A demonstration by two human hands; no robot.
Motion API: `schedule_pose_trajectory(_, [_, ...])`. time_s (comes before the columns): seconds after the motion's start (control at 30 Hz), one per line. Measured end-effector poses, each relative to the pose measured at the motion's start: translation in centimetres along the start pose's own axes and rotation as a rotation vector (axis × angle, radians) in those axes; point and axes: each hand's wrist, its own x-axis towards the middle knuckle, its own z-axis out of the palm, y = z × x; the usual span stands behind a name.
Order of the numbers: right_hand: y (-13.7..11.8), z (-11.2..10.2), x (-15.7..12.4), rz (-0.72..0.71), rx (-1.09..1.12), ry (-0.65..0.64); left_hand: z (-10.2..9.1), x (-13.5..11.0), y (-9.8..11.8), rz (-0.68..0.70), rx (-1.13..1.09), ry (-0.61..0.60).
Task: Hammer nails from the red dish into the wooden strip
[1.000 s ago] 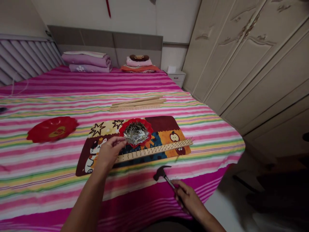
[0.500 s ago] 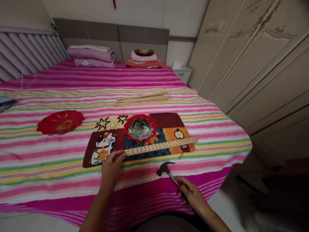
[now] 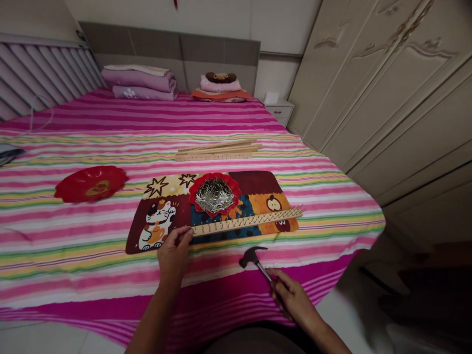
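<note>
A long, narrow wooden strip (image 3: 236, 223) lies across a patterned mat (image 3: 254, 182), with a row of nails standing in it, many of them leaning. My left hand (image 3: 175, 250) is closed at the strip's left end, thumb and fingers pinching it beside the endmost nail. Whether a loose nail is also between those fingertips is too small to see. In my right hand (image 3: 291, 295) is a claw hammer (image 3: 254, 258), gripped by its handle, its dark head in front of the strip and apart from it. Just behind the strip sits a red scalloped dish (image 3: 238, 189) heaped with loose nails (image 3: 214, 196).
Several more wooden strips (image 3: 217, 152) are stacked farther back on the striped bed cover (image 3: 88, 236). To the left lies a red plate (image 3: 90, 184). Folded bedding (image 3: 140, 83) rests by the headboard, and a wardrobe (image 3: 387, 98) stands along the right.
My left hand has shifted slightly at the strip's left end, its fingers now nearer the endmost nail. The hammer and right hand stay practically still. The view has tipped a little.
</note>
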Motion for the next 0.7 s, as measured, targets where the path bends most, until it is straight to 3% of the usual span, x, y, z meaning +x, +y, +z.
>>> schedule_pose_trajectory(0.17, [0.2, 0.1, -0.3, -0.02, -0.011, -0.004, 0.1, -0.4, 0.3, 0.06, 0.058, 0.015])
schedule_pose_trajectory(0.3, [-0.5, 0.8, -1.2, -0.127, -0.049, -0.026, 0.2, -0.4, -0.2, 0.185, 0.149, 0.005])
schedule_pose_trajectory(0.47, [-5.5, 2.9, -2.6, -0.434, -0.291, -0.094, 0.4, -0.3, -1.3, 0.332, 0.207, 0.004])
schedule_pose_trajectory(0.6, [-9.9, 5.2, -2.6, -0.772, -0.437, -0.135, 0.5, -0.2, -1.7, 0.383, 0.225, -0.008])
schedule_pose_trajectory(0.7, [-11.9, 6.9, -2.0, -0.911, -0.521, -0.144, 0.4, -0.2, -1.7, 0.399, 0.23, 0.0])
